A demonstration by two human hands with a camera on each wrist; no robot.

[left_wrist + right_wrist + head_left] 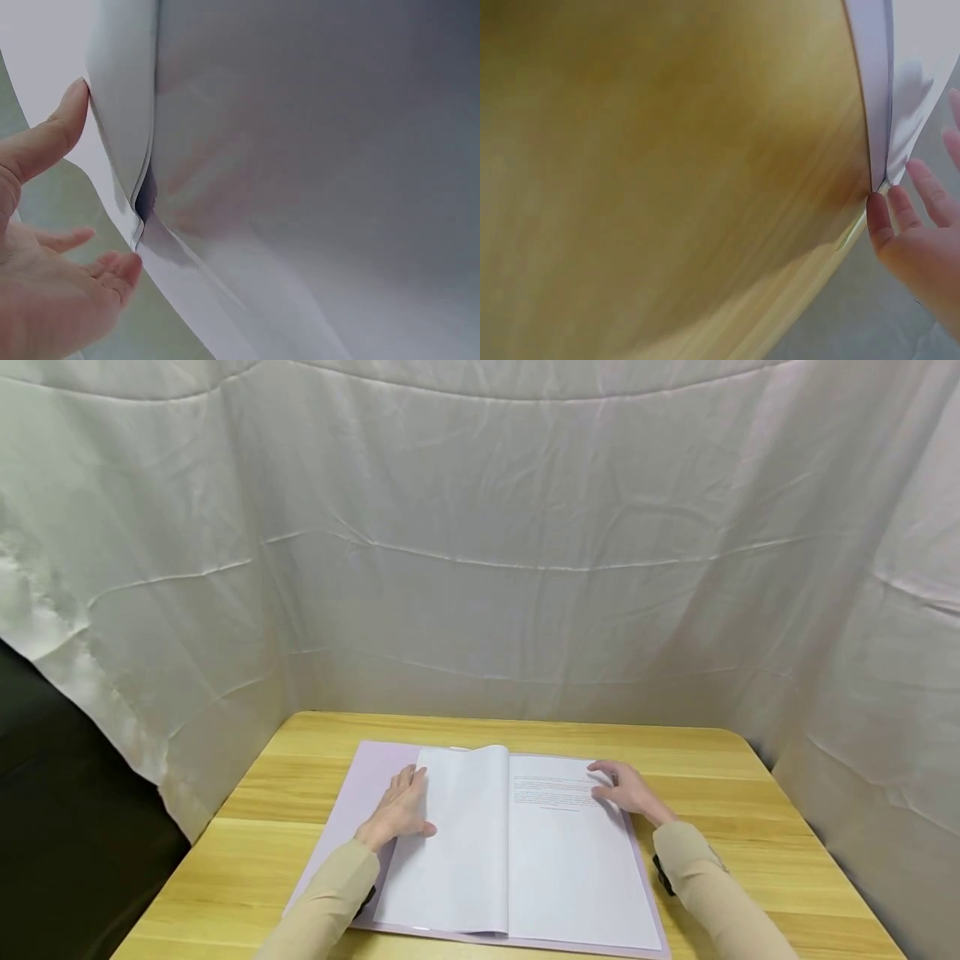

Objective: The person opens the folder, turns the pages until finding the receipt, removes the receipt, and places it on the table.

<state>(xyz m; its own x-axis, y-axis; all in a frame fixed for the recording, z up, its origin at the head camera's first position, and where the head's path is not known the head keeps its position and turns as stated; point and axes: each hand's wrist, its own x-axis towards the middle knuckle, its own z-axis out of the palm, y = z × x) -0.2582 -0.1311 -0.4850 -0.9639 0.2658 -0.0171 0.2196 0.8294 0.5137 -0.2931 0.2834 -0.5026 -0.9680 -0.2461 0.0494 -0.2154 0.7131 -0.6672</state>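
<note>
A lilac folder (369, 777) lies spread on the wooden table, with white pages inside it. Its left page (467, 843) bulges up near the fold and looks blank. Printed lines run across the upper part of the right page (573, 868). My left hand (397, 810) rests at the outer edge of the left page, fingers stretched and thumb spread apart. At the upper right edge of the right page is my right hand (628, 789), its fingers lightly bent and apart from the thumb. In the right wrist view, the fingertips (877, 206) touch the folder's lilac edge (874, 97).
The wooden table (750, 827) has rounded far corners. Pale grey curtains (510, 568) hang behind it and on both sides. A black surface (67, 810) shows at the lower left, beyond the curtain's edge.
</note>
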